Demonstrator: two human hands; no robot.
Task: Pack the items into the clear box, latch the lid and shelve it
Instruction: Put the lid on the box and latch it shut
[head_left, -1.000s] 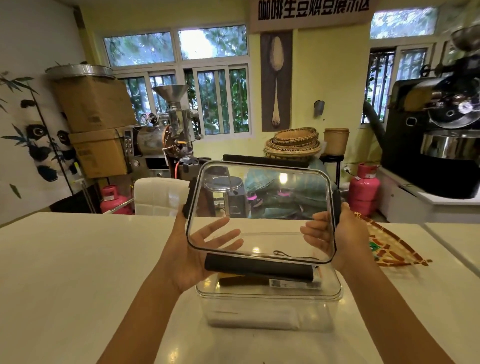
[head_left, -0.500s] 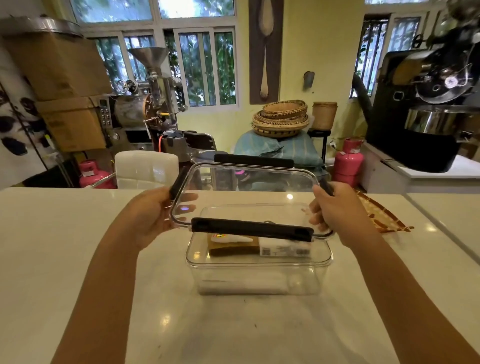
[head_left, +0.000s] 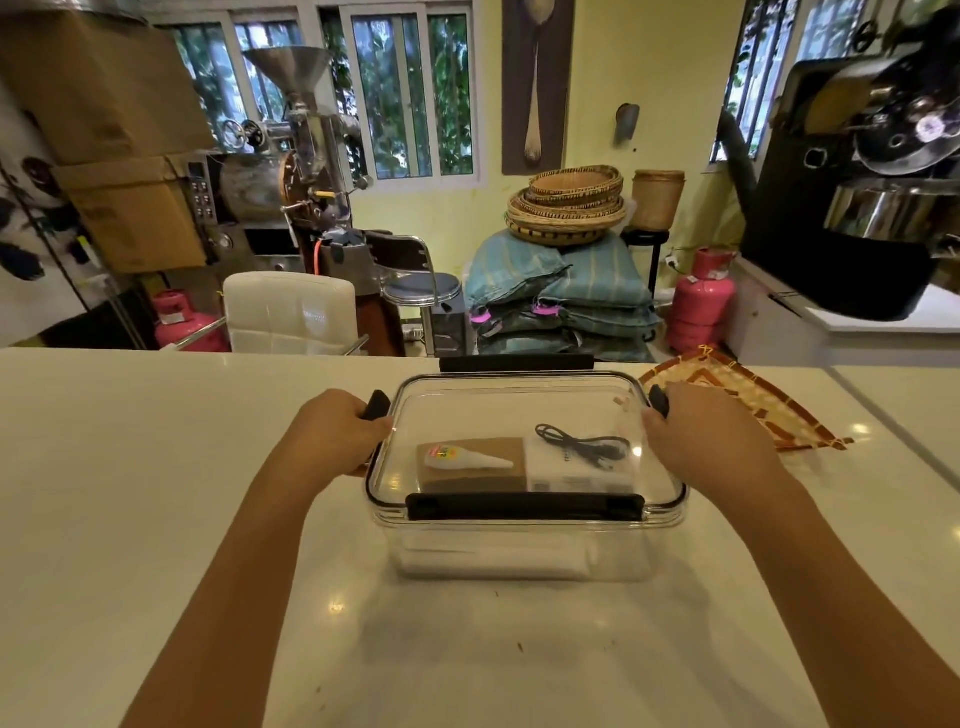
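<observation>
Resting on white tabletop (head_left: 156, 467): clear box (head_left: 524, 551), lid (head_left: 519, 410) seated on top. Left hand (head_left: 332, 439) and right hand (head_left: 711, 441) curled round lid's side latches. Inside: brown carton (head_left: 472, 465), black cable (head_left: 582, 447).

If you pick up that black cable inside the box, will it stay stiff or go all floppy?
Probably floppy: the black cable is thin and lies in loose loops on the white carton. It likely weighs very little. It might snag or dangle, so lifting it by the middle of the bundle seems easiest.
</observation>
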